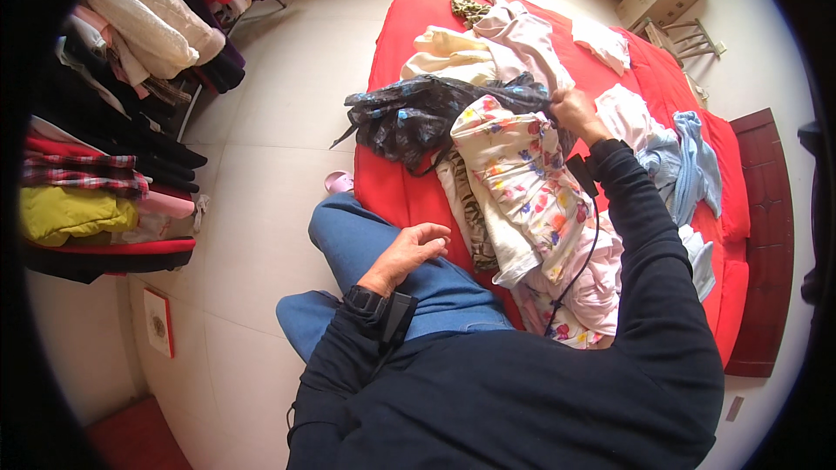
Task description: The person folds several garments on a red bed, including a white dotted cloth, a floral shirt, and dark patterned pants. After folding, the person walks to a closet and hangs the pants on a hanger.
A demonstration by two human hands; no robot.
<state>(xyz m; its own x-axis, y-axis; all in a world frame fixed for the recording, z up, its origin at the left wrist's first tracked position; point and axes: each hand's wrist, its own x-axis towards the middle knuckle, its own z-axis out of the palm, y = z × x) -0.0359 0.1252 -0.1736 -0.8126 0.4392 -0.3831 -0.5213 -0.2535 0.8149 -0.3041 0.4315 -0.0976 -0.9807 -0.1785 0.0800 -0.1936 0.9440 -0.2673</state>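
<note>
My right hand grips the right end of a black garment with blue patterning. That garment lies bunched across the pile, with a thin strap trailing at its left. Just below my right hand, a white floral garment lies over white and brown-patterned clothing. My left hand hovers over my thigh in blue jeans, fingers apart and nothing in them. Cream clothing and a pale pink garment lie beyond the black one. Pink clothing is heaped near my waist.
The clothes lie on a bed with a red cover. Light blue knitwear lies at its right, near a dark red headboard. A crowded clothes rack stands at left. A pink shoe is on the floor beside the bed.
</note>
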